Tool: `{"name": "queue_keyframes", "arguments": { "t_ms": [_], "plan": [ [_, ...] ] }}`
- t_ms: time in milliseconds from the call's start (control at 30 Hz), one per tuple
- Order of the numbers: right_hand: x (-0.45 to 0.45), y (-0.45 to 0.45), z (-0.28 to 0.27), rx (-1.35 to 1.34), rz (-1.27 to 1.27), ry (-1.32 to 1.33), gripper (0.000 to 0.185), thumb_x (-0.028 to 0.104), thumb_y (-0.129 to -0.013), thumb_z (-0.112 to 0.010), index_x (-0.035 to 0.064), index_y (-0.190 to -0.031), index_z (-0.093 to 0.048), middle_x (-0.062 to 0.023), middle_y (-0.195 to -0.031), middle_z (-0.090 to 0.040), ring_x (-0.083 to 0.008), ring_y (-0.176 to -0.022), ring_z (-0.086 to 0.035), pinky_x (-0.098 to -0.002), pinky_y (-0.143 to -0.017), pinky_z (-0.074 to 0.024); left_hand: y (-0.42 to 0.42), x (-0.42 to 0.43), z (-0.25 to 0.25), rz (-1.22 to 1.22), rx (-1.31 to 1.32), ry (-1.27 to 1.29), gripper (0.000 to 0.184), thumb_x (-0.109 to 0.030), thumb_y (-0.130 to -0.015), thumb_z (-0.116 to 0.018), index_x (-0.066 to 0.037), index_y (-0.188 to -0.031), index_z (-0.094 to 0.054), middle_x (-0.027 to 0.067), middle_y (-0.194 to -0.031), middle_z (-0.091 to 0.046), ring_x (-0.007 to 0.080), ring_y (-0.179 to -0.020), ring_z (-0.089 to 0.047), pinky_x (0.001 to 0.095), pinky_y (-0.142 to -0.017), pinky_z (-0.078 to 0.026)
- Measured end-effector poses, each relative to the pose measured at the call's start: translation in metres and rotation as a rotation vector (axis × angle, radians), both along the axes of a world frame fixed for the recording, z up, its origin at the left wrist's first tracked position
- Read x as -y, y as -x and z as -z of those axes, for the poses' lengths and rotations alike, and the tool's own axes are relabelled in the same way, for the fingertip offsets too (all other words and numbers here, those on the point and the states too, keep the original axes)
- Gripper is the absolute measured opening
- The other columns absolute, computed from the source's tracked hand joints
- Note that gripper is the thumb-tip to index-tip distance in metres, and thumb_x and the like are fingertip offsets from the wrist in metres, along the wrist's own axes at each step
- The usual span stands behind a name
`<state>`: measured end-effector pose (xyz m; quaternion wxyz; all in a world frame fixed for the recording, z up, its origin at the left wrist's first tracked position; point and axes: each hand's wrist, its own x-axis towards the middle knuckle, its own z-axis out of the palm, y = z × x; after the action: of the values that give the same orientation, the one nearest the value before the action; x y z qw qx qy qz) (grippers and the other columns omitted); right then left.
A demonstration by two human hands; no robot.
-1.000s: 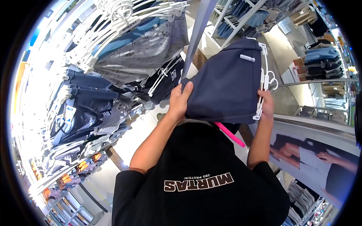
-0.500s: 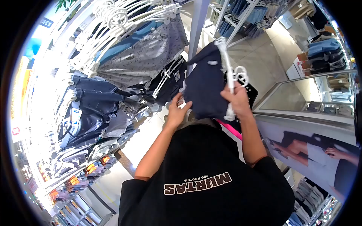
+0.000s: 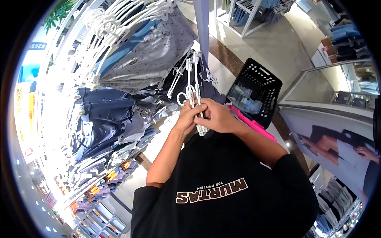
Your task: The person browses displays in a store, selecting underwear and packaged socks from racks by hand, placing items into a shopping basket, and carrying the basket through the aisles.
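Dk navy garment [image 3: 212,90] hangs w/ white clip hangers [image 3: 197,77] in front of the person's chest, near the end of the L-side rack. Cloth looks plain & matte, mostly seen edge-on to the R of the hangers; a small pale patch [image 3: 210,76] shows nr its top, too blurred to read. Hangers are slim, approx. parallel, clips at both ends, round hooks pointing L.

L hand [image 3: 188,118]: fingers curled, clamped on the hangers' mid bars. R hand [image 3: 219,116]: thumb & fingers pinched on same hangers from the R side, fingertips touching/overlapping L hand's.

Writing: blk T-shirt [image 3: 222,166] reads "MURTAS" in lg. outlined caps, w/ "20G PROTEIN" in sm. caps, both upside down in view. White/blue tag [image 3: 87,128] on dk denim-look bottoms [image 3: 107,105], L rack: text too sm. Grey patterned fabric [image 3: 139,65] above has script-like print, illegible. Bright sign [image 3: 24,115], far L: orange characters, unclear.

R of hands: blk perforated basket [image 3: 271,85], clear-wrapped items [image 3: 247,99] inside, pink handle [image 3: 256,126] at near side.
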<state>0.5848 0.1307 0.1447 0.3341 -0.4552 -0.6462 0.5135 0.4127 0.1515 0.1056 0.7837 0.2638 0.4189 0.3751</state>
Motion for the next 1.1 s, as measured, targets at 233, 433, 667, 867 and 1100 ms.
{"name": "queue_keyframes", "arguments": {
  "t_ms": [233,433,667,867,1100],
  "plan": [
    [-0.008,-0.007,0.006,-0.328,0.284,0.212,0.035,0.009,-0.092,-0.07,-0.0034,-0.123,-0.061,-0.0057,-0.09,-0.068,-0.0092,-0.075,-0.064,-0.0234,-0.071,-0.0533,0.006,-0.01,-0.01,-0.099,-0.141,-0.142,0.009,-0.006,-0.097,-0.061,-0.004,-0.106,-0.06,0.0004,-0.093,-0.065,0.0068,-0.082,-0.061,0.0232,-0.073,-0.05],
    [-0.046,-0.057,0.092,-0.191,0.475,0.151,0.045,0.026,-0.091,-0.075,-0.0034,-0.122,-0.063,-0.0136,-0.103,-0.072,-0.0141,-0.089,-0.065,-0.0284,-0.081,-0.0521,0.041,-0.016,-0.046,-0.081,-0.146,-0.09,0.003,-0.009,-0.094,-0.059,-0.009,-0.097,-0.059,-0.0048,-0.078,-0.058,0.0047,-0.06,-0.053,0.0203,-0.055,-0.045],
    [-0.047,-0.022,0.091,-0.87,0.176,0.894,0.055,0.036,-0.099,-0.064,-0.0036,-0.136,-0.053,-0.0127,-0.13,-0.064,-0.0177,-0.117,-0.061,-0.034,-0.101,-0.046,0.061,-0.029,-0.061,-0.152,0.169,-0.083,0.029,-0.005,-0.094,-0.05,0.004,-0.121,-0.053,0.0106,-0.095,-0.068,0.0148,-0.073,-0.069,0.0248,-0.062,-0.058],
    [-0.05,-0.03,0.084,-0.607,0.37,0.534,0.032,0.026,-0.102,-0.062,-0.0039,-0.113,-0.067,-0.0051,-0.101,-0.072,-0.0101,-0.09,-0.065,-0.0249,-0.083,-0.0509,0.074,-0.027,-0.064,-0.254,0.036,-0.085,0.021,-0.005,-0.096,-0.052,0.001,-0.116,-0.058,0.0083,-0.095,-0.068,0.0153,-0.075,-0.069,0.0264,-0.068,-0.059],
    [-0.039,-0.08,0.1,-0.009,0.325,0.294,0.029,0.027,-0.097,-0.065,-0.0017,-0.102,-0.069,-0.0052,-0.078,-0.065,-0.0121,-0.074,-0.058,-0.027,-0.075,-0.0487,0.086,-0.016,-0.039,-0.143,-0.288,-0.084,0.011,-0.004,-0.089,-0.059,-0.006,-0.099,-0.061,-0.0011,-0.082,-0.061,0.0077,-0.069,-0.057,0.0213,-0.063,-0.047]
  ]
}}
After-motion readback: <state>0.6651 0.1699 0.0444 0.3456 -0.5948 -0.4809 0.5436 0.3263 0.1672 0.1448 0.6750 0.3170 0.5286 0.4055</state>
